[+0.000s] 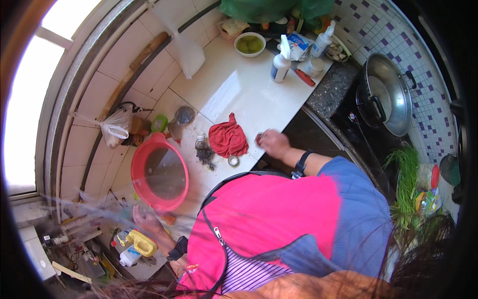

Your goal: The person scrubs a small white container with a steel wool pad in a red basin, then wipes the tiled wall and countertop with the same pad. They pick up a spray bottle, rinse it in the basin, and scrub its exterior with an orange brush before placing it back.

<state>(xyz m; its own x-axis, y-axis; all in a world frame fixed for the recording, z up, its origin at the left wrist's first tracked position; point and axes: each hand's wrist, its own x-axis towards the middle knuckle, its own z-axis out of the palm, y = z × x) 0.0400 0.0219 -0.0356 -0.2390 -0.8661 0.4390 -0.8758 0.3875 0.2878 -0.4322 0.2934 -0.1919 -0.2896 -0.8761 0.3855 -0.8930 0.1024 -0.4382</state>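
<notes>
My right hand [274,144] is at the counter's front edge, fingers curled round something small and dark reddish that I cannot make out. To its left lies a crumpled red cloth [227,137], apart from the hand. Beside the cloth are a small clear glass jar [200,143] on its side, a heap of dark, wet-looking bits [205,157] and a round lid [233,160]. My left hand [148,221] is close to the near rim of a pink basin [135,167] of cloudy water. Its fingers look apart, with nothing visible in them, though hair strands blur the view.
A white spray bottle [281,67], a red-handled tool [304,77] and a bowl of greenish liquid [250,45] stand toward the back. At right, a large metal pan [393,99] sits on the stove. Yellow and white bottles, including a yellow jug [143,243], are at lower left.
</notes>
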